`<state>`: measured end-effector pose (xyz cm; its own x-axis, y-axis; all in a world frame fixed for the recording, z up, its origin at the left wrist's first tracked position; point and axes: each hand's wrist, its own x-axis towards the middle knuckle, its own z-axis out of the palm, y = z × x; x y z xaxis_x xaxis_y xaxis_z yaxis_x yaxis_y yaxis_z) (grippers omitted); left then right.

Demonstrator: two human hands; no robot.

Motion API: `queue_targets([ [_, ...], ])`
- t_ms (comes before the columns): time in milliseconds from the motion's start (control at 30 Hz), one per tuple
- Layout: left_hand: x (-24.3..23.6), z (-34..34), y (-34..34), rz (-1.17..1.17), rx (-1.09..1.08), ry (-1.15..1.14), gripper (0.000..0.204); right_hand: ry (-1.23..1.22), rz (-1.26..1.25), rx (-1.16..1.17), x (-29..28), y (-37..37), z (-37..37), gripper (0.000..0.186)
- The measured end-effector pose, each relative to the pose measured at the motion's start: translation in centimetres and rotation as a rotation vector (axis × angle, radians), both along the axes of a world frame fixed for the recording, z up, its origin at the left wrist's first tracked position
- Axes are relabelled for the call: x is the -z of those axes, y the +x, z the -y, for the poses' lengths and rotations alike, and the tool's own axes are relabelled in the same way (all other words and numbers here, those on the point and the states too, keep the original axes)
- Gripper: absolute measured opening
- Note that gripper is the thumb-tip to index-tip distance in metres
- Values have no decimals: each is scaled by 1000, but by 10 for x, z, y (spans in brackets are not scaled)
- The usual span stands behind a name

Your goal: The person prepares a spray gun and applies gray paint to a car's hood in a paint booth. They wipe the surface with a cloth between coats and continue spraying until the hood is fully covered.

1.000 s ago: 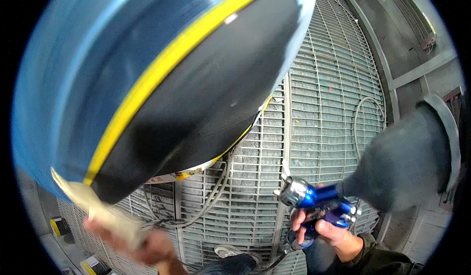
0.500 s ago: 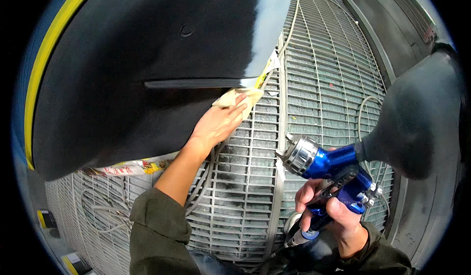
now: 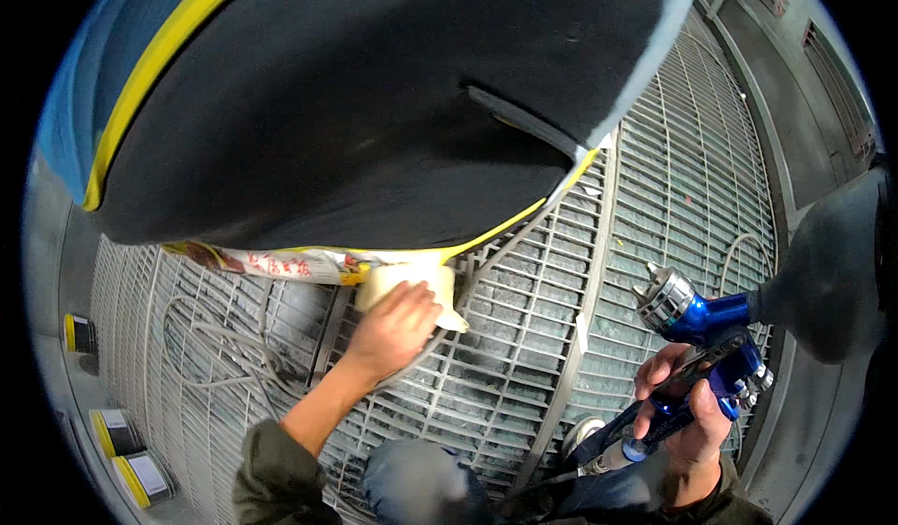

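Observation:
My left hand (image 3: pixel 393 333) is closed on a pale yellow cloth (image 3: pixel 393 277) at the lower edge of a curved black panel (image 3: pixel 355 113), where yellow tape and printed masking paper (image 3: pixel 271 263) run. Whether the cloth touches the panel I cannot tell. The panel has a grey edge on the right and a recessed strip. Yellow tape (image 3: pixel 154 66) divides it from a blue area at upper left. On the right, my right hand (image 3: pixel 697 441) grips a blue and silver spray gun (image 3: pixel 725 310) by its handle; its dark cup (image 3: pixel 823 272) reaches the edge of view.
Metal floor grating (image 3: pixel 496 385) lies below, with grey hoses (image 3: pixel 220 333) looped on it. Several cans (image 3: pixel 140 478) with yellow bands stand along the left side. A metal wall with vents (image 3: pixel 832 85) runs along the right. My legs show at the bottom.
My left hand first swung up to the panel's right end with the cloth, then moved down and left along its lower edge. The spray gun sits farther right in view.

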<state>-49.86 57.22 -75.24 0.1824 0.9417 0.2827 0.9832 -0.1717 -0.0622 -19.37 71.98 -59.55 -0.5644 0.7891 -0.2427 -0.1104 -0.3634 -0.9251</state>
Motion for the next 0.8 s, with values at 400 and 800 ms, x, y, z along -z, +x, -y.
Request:
queue_targets([
  [400,-41,23,-51,801,-1032,1036,57,120,-59,-121,22,-39,49,61],
  [800,-69,70,-213,1526,-768,1854,55,199,55,-90,-19,-41,107,55],
])
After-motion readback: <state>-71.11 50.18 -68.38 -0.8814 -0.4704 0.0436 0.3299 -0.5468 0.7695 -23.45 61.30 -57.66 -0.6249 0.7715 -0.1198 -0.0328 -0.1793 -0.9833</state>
